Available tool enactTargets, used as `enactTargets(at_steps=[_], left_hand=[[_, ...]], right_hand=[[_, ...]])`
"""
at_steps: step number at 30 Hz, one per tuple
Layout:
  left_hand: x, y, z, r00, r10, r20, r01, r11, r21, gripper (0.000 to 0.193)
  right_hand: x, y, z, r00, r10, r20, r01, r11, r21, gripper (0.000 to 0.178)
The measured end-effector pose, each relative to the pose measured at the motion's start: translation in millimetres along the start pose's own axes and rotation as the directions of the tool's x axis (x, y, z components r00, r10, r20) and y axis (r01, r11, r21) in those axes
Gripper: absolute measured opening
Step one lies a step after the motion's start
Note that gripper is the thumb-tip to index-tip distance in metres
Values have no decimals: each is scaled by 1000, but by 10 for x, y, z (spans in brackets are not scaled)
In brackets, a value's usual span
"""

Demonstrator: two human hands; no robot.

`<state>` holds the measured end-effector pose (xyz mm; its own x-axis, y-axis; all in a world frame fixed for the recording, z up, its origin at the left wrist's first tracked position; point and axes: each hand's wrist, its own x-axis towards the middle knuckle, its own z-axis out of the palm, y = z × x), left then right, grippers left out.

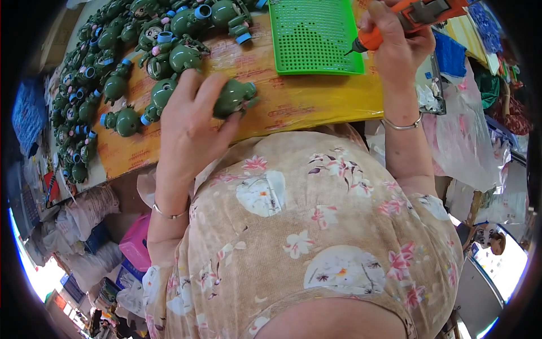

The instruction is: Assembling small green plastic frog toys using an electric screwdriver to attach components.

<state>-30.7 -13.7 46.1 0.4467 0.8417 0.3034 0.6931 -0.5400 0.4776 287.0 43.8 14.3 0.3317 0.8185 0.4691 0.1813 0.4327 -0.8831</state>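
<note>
My left hand (193, 123) is closed around a glossy green toy figure (232, 97) just above the near part of the table. The figure's rounded back is turned up, and part of it is hidden under my fingers. My right hand (396, 42) grips an orange electric screwdriver (419, 16) at the upper right. Its dark bit points left, over the right edge of a bright green perforated tray (319, 72). Next to my left hand lie more green figures with blue parts, among them a loose one (125, 121).
A large heap of green figures (116, 39) covers the table's left and far side. Yellow-brown taped sheeting (316, 104) covers the tabletop. To the right are a blue container (450, 53) and clear plastic bags (463, 130). A pink bin (135, 240) stands below at the left.
</note>
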Motion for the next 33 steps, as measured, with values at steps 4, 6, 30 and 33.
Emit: enactTargets(at_steps=[4,6,30,33], left_hand=[[198,41,206,993,113,45,-107,987,-117,57],[284,75,297,952,306,28,-301,946,-116,65],[198,12,691,962,194,193,-183,980,-73,58],[199,17,744,969,170,180,-164,985,-47,54]], right_hand=[[-46,-154,91,999,-9,48,-4,960,278,27],[-56,-140,85,999,-4,52,-12,953,304,27],[-60,-535,225,998,-56,34,40,934,356,27],[-166,-749,314,991,-21,133,-41,895,444,37]])
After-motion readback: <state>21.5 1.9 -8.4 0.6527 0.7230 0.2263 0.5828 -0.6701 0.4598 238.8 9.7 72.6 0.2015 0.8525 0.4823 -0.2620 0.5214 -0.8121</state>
